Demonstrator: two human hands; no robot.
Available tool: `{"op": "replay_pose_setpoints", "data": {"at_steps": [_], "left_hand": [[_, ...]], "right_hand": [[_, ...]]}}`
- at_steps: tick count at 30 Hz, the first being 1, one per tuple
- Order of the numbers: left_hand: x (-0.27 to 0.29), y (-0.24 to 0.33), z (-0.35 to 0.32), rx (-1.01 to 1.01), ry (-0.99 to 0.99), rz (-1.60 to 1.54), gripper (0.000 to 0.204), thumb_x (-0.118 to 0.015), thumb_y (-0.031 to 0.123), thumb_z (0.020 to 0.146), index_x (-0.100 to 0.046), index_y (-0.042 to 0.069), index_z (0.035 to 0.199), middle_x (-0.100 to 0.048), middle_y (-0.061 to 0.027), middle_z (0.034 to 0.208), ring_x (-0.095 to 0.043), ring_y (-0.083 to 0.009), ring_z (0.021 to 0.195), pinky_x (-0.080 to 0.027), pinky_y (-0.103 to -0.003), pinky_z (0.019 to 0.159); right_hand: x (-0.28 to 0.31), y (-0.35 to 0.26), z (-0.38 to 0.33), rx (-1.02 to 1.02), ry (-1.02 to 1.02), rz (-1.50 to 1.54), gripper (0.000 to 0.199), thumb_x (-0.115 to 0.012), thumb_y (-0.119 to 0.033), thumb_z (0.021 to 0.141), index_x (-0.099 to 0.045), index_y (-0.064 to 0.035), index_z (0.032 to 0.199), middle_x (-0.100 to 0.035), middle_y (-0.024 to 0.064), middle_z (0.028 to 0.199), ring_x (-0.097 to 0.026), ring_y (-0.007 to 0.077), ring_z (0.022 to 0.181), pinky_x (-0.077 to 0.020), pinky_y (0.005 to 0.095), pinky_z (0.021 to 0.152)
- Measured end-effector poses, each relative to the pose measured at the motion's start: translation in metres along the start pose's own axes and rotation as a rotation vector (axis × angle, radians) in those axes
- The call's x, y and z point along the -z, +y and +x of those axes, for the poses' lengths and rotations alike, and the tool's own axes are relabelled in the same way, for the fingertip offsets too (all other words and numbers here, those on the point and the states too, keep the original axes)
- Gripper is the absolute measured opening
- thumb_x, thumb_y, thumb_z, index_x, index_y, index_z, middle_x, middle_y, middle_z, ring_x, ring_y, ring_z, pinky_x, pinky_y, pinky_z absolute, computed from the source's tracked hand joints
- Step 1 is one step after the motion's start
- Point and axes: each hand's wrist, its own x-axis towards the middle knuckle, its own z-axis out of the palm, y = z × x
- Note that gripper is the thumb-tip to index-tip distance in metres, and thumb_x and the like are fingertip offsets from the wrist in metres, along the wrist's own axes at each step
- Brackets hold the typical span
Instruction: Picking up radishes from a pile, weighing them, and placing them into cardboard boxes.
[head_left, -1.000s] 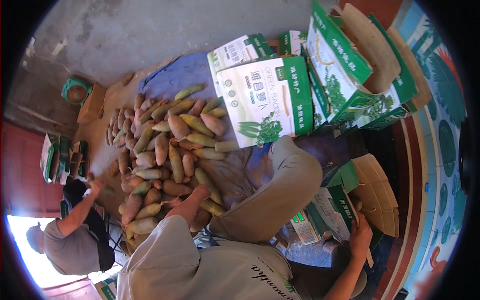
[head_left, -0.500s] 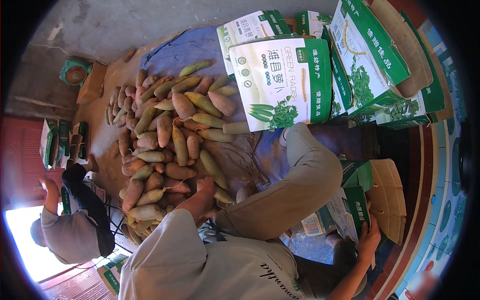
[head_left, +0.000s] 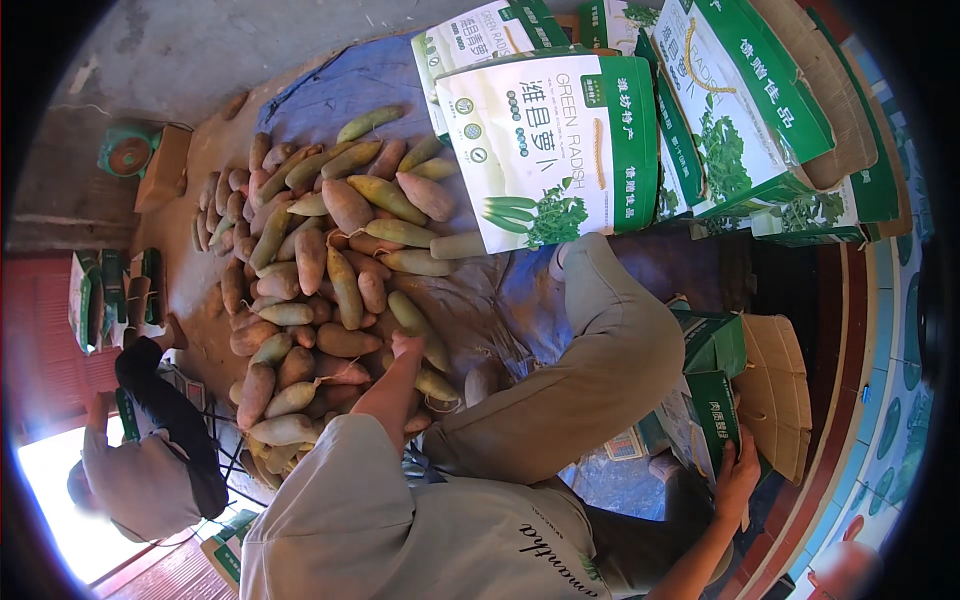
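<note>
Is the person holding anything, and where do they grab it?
The right hand grips the green carton by its edge. The left hand only reaches the radishes.

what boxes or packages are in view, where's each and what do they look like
Large white-and-green printed carton: upright behind the radish pile.
Tilted green-and-white cartons: stacked at upper right.
Small open green carton with brown flaps: lower right, right hand on it.
Small green packs: far left.

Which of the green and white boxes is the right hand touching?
The right hand rests on the small open box beside the knee; the other, bigger boxes stand beyond the radish pile.
</note>
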Motion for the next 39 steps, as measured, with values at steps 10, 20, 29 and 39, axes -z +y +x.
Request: {"op": "replay_pose_setpoints", "data": {"at_steps": [10, 20, 29, 39], "left_hand": [[-0.051, 0.041, -0.014, 0.235, -0.172, 0.012, 0.086, -0.08, 0.03, 0.064, -0.034, 0.002, 0.131, -0.053, -0.0174, 0.123, -0.056, -0.0275, 0.109, -0.046, -0.037, 0.091], [-0.028, 0.059, -0.033, 0.171, -0.484, -0.176, 0.046, -0.072, 0.03, 0.073, -0.055, 0.006, 0.107, -0.062, -0.009, 0.096, -0.061, -0.023, 0.077, -0.051, -0.037, 0.056], [0.025, 0.102, -0.095, 0.171, -0.781, -0.414, 0.03, -0.062, 0.024, 0.081, -0.055, 0.004, 0.103, -0.061, -0.0091, 0.086, -0.062, -0.0198, 0.066, -0.052, -0.031, 0.052], [0.109, 0.178, -0.207, -0.609, -0.694, -0.326, 0.031, -0.065, 0.02, 0.078, -0.057, -0.001, 0.099, -0.06, -0.0086, 0.081, -0.059, -0.0162, 0.063, -0.047, -0.027, 0.056]], "right_hand": [[0.002, 0.002, 0.001, -0.036, -0.015, -0.01, 0.026, -0.049, -0.006, 0.087, -0.055, -0.0033, 0.112, -0.061, 0.0207, 0.098, -0.059, 0.0388, 0.09, -0.046, 0.0408, 0.077], [0.005, 0.004, 0.003, 0.012, 0.01, 0.023, 0.026, -0.051, -0.005, 0.085, -0.057, -0.0028, 0.11, -0.061, 0.0203, 0.097, -0.059, 0.0392, 0.09, -0.0461, 0.0413, 0.077], [0.005, 0.004, -0.01, 0.063, 0.127, -0.044, 0.029, -0.057, 0.001, 0.077, -0.057, -0.0044, 0.106, -0.062, 0.0171, 0.095, -0.059, 0.0375, 0.087, -0.0464, 0.042, 0.074], [0.002, -0.006, -0.031, 0.184, 0.165, -0.088, 0.036, -0.065, 0.001, 0.065, -0.056, -0.0068, 0.099, -0.059, 0.0138, 0.083, -0.058, 0.0334, 0.079, -0.0467, 0.0423, 0.069]]}}
